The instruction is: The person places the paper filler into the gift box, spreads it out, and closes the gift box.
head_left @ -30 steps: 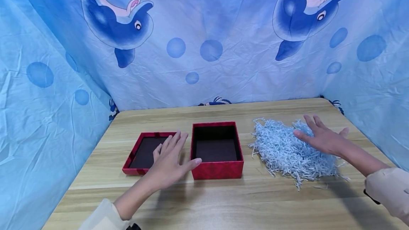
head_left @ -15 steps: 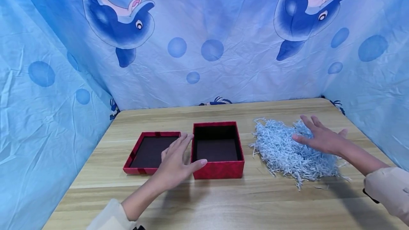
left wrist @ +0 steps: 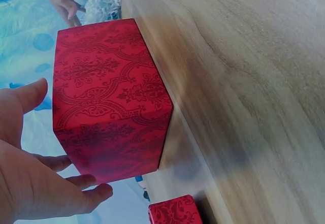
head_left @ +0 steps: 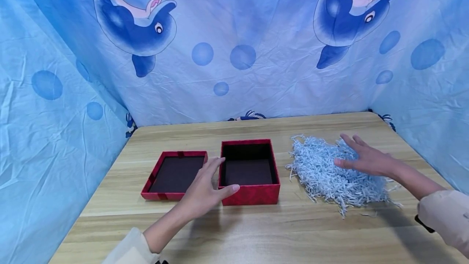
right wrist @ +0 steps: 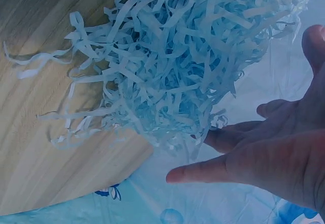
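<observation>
A red patterned gift box (head_left: 250, 194) with a dark interior stands uncovered mid-table. Its shallow lid (head_left: 176, 174) lies inside up to the left. My left hand (head_left: 203, 192) is spread at the box's left front corner, thumb toward the front wall and fingers along the left side; in the left wrist view the fingertips (left wrist: 104, 191) come right up to the box (left wrist: 106, 76). A heap of pale blue shredded paper (head_left: 326, 174) lies to the right. Over it hovers my right hand (head_left: 370, 160), fingers extended and holding nothing; the right wrist view has the shreds (right wrist: 172, 56) just ahead of it.
The wooden table (head_left: 256, 235) has rounded back corners. A blue curtain (head_left: 278, 84) printed with dolphins and bubbles hangs behind it and at both sides. A few loose paper strips (head_left: 369, 214) lie around the heap.
My left hand has moved right, from over the lid to the box's left front corner. My right hand has shifted slightly left and lower over the shredded paper. Box and lid stay put.
</observation>
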Motion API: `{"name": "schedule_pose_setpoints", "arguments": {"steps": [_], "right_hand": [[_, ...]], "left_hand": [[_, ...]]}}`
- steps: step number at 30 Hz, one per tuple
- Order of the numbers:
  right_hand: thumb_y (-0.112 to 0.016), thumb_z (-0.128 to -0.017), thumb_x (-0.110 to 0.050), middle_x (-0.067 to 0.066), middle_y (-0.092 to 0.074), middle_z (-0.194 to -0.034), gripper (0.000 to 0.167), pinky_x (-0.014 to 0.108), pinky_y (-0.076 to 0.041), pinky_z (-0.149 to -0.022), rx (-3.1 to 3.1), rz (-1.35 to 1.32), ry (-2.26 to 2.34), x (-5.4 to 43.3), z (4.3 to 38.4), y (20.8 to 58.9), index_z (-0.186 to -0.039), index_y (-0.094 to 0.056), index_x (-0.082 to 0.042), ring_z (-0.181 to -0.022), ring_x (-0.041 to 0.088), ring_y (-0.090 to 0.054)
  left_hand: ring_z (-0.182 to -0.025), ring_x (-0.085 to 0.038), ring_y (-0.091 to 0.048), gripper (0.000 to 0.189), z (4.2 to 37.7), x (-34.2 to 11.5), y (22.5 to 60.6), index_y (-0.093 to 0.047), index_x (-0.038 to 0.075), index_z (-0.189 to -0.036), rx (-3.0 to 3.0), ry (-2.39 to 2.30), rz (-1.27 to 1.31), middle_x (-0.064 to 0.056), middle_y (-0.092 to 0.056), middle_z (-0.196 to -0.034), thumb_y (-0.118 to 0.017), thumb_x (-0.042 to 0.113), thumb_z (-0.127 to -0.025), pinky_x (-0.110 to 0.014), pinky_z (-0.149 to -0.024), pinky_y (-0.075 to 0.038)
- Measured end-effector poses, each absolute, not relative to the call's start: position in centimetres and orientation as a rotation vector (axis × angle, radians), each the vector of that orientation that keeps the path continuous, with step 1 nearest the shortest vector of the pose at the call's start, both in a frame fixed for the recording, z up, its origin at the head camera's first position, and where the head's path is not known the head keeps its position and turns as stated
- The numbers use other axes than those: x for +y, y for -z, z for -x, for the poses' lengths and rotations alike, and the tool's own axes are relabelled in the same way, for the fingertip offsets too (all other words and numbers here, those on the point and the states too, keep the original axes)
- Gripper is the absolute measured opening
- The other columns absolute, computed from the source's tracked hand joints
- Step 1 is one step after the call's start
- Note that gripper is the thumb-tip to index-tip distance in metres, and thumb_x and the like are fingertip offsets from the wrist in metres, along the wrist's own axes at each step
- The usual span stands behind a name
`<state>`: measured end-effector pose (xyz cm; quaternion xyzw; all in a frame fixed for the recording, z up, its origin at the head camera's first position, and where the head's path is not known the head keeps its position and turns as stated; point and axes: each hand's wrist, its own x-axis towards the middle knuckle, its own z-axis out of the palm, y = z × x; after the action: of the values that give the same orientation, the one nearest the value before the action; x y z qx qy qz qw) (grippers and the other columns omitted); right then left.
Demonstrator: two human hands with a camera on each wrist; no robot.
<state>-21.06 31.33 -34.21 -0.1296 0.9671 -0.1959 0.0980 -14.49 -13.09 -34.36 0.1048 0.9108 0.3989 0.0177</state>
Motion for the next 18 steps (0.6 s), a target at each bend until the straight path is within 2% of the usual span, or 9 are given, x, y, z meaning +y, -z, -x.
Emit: {"name": "schedule_pose_setpoints", "arguments": {"steps": [2, 4, 12, 18], "right_hand": [[-0.057, -0.092, -0.051, 0.043, 0.004, -0.148, 0.098, 0.08, -0.027, -0.084, 2.832, 0.413, 0.635, 31.3, 21.07, 34.23, -0.153, 0.006, -0.005, -0.125, 0.069, -0.013], [-0.059, -0.091, -0.049, 0.044, 0.004, -0.147, 0.1, 0.079, -0.029, -0.085, 2.816, 0.429, 0.664, 31.34, 21.14, 34.3, -0.153, 0.006, -0.004, -0.126, 0.069, -0.011], [-0.066, -0.088, -0.045, 0.043, 0.005, -0.147, 0.107, 0.078, -0.024, -0.09, 2.772, 0.417, 0.738, 31.24, 21.21, 34.39, -0.152, 0.008, -0.004, -0.129, 0.066, -0.005], [-0.068, -0.087, -0.044, 0.043, 0.006, -0.148, 0.11, 0.079, -0.02, -0.092, 2.751, 0.399, 0.776, 31.21, 21.23, 34.47, -0.152, 0.011, -0.004, -0.131, 0.064, -0.001]], "left_hand": [[-0.142, -0.03, -0.023, 0.085, 14.48, -13.05, 34.41, -0.037, 0.022, -0.147, 2.821, -1.252, -0.318, -0.004, -0.028, -0.155, -0.077, 0.048, -0.077, -0.062, -0.102, -0.035], [-0.141, -0.03, -0.026, 0.084, 14.49, -13.03, 34.48, -0.037, 0.022, -0.147, 2.812, -1.265, -0.309, -0.004, -0.03, -0.154, -0.078, 0.047, -0.077, -0.062, -0.103, -0.035], [-0.14, -0.029, -0.03, 0.084, 14.65, -13.02, 34.87, -0.037, 0.021, -0.147, 2.788, -1.311, -0.29, -0.004, -0.033, -0.152, -0.077, 0.048, -0.078, -0.06, -0.104, -0.034], [-0.135, -0.03, -0.039, 0.083, 14.62, -12.94, 35.07, -0.037, 0.021, -0.147, 2.761, -1.364, -0.28, -0.003, -0.035, -0.151, -0.078, 0.045, -0.078, -0.054, -0.099, -0.043]]}}
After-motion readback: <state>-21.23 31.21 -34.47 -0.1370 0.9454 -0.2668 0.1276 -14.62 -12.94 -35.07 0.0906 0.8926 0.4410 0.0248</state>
